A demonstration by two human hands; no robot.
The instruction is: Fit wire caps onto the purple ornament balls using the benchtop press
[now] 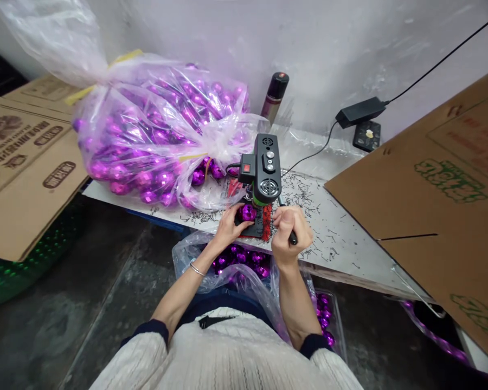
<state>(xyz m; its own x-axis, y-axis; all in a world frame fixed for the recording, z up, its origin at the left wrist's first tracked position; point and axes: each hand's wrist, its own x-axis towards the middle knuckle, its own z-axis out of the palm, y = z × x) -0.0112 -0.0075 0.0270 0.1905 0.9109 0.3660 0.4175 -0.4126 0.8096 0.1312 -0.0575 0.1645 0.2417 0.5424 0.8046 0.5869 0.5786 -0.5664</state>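
Note:
My left hand [228,226] has its thumb and fingers closed around a shiny purple faceted ball [248,212]. The ball sits under the head of a small black bench machine [267,170], which has round vents, buttons and a red switch. My right hand [290,233] is wrapped in a fist round the black-ended lever [293,238] on the machine's right side. Below the machine lies a black base plate [252,231] with red bristly strips beside it. An open clear bag [239,265] of more purple balls is at my lap, under the table edge.
A big tied plastic bag [158,130] of purple balls fills the table's left. Dark shreds litter the white tabletop [333,244]. Behind stand a spray can [275,95] and a power adapter [360,112]. Cardboard boxes flank both sides, the right box [435,189] overhanging the table.

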